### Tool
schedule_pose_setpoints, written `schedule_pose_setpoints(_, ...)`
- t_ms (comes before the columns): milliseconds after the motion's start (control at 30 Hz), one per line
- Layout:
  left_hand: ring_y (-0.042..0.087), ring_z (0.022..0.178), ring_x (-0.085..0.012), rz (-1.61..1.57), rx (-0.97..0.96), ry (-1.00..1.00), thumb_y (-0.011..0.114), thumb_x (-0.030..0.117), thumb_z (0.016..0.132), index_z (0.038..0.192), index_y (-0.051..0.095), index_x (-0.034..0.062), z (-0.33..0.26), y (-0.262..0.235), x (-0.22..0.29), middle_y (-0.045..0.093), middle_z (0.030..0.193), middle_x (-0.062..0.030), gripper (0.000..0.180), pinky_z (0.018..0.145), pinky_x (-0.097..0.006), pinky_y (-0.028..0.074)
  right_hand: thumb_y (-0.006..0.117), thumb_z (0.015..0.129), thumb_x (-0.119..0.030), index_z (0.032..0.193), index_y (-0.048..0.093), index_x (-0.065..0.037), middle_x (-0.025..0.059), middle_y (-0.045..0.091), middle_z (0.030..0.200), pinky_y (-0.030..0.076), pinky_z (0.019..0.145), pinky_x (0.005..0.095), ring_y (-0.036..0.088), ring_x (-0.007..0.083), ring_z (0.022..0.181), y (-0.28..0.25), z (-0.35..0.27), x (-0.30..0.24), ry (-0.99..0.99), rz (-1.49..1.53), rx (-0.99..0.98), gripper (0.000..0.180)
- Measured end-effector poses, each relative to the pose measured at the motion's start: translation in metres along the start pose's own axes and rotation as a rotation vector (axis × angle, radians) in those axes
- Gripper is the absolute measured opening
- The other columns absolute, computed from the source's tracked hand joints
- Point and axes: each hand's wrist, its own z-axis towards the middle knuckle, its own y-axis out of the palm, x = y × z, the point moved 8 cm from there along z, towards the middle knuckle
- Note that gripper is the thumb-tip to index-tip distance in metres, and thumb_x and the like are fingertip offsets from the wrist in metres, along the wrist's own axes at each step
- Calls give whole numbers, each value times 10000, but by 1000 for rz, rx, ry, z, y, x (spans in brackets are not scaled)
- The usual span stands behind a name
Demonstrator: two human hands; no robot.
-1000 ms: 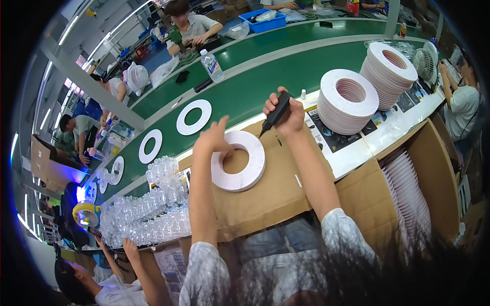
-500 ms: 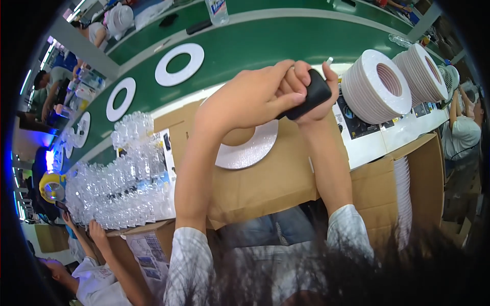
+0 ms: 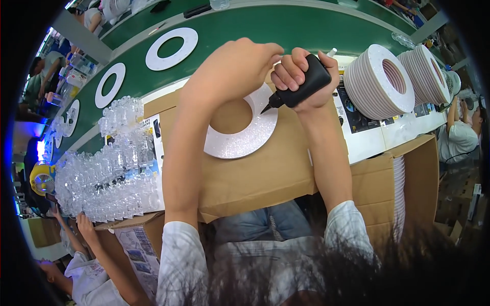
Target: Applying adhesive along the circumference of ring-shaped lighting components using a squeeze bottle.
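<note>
My right hand [image 3: 306,81] is wrapped round a black squeeze bottle [image 3: 312,77], whose pointed nozzle slants down over the right side of a white flat ring [image 3: 250,140]. Whether the tip touches the ring I cannot tell. A small white tip [image 3: 332,52] sticks out by my right thumb. The ring lies flat on brown cardboard [image 3: 255,178]. My left hand [image 3: 235,69] hovers above the ring's far left part, fingers curled together just left of the bottle. The back of that hand hides whatever its fingertips hold.
Several clear plastic parts [image 3: 112,168] crowd the left side. Stacks of white rings [image 3: 372,84] stand at the right, above an open cardboard box [image 3: 418,183]. Loose rings [image 3: 173,48] lie on the green table [image 3: 245,25]. A co-worker's arm [image 3: 109,255] reaches in at lower left.
My left hand has come off the black bottle and moved left. The bottle's nozzle is now uncovered, pointing down at the ring. The view has shifted slightly.
</note>
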Motion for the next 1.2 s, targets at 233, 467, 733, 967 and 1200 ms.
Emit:
schedule_pose_setpoints(233, 660, 684, -333, 447, 107, -120, 582, 35, 831, 873, 697, 16, 1, -15, -1, 660, 708, -164, 124, 624, -407, 534, 379, 891, -421, 702, 450, -118, 10, 477, 584, 378, 569, 310, 445, 150, 519, -2, 1, 5, 28, -4, 7, 364)
schedule_pose_setpoints(467, 653, 762, -363, 286, 119, -61, 587, 134, 893, 1098, 657, 60, -4, -9, -6, 672, 837, -200, 229, 675, -404, 523, 392, 880, -423, 694, 441, -118, 9, 480, 587, 376, 568, 312, 444, 151, 519, -1, 2, 8, 45, -30, -22, 361)
schedule_pose_setpoints(733, 692, 832, -281, -247, -98, -1, 556, 65, 811, 1302, 519, 30, -3, 6, 6, 700, 955, -154, 494, 771, -360, 538, 347, 903, -485, 709, 422, -100, 26, 446, 591, 391, 567, 308, 434, 175, 528, 2, 4, 11, 19, 37, 177, 437)
schedule_pose_setpoints(967, 696, 869, -228, -345, -101, 95, 731, 160, 794, 1408, 389, 9, -9, 9, 11, 670, 1001, -148, 718, 816, -326, 551, 354, 901, -496, 681, 430, -100, 20, 422, 558, 381, 499, 296, 424, 176, 500, 14, 0, 23, 114, 168, 2, 460)
schedule_pose_setpoints(1200, 698, 833, -225, -427, -212, 29, 795, 96, 747, 1370, 402, 18, -6, 18, 9, 664, 941, -127, 740, 769, -321, 580, 383, 873, -503, 662, 440, -96, 20, 421, 526, 383, 466, 294, 424, 167, 453, 6, -2, 27, 102, 116, 111, 462)
